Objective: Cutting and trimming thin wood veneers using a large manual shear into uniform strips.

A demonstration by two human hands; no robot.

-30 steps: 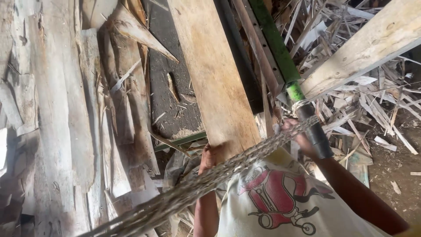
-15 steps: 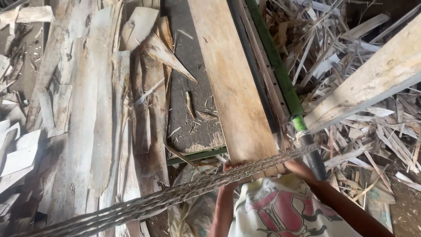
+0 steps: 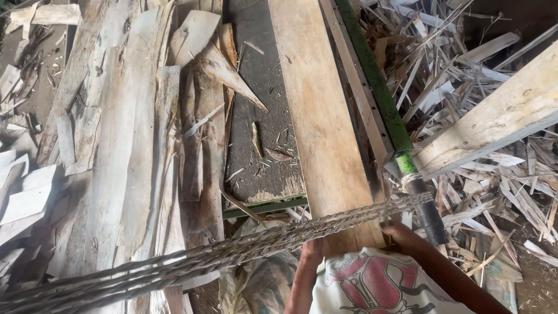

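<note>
A long pale wooden plank (image 3: 317, 110) lies lengthwise on a dark machine table (image 3: 261, 139), its near end at my body. My left hand (image 3: 312, 250) grips the plank's near left corner. My right hand (image 3: 401, 234) holds the near right corner, next to a green bar with a black handle (image 3: 427, 212). Twisted rope strands (image 3: 232, 250) stretch across in front of the plank's end, from the lower left to the black handle, partly hiding my fingers.
Rough bark slabs and offcuts (image 3: 122, 151) are piled to the left of the table. A heap of thin wood slivers (image 3: 482, 151) lies on the right, with a thick pale beam (image 3: 500, 122) slanting over it. A metal rail (image 3: 354, 87) runs along the plank's right edge.
The view has shifted so the plank and table sit lower and more central. Both hands stay on the plank's near end, now a little lower in the view.
</note>
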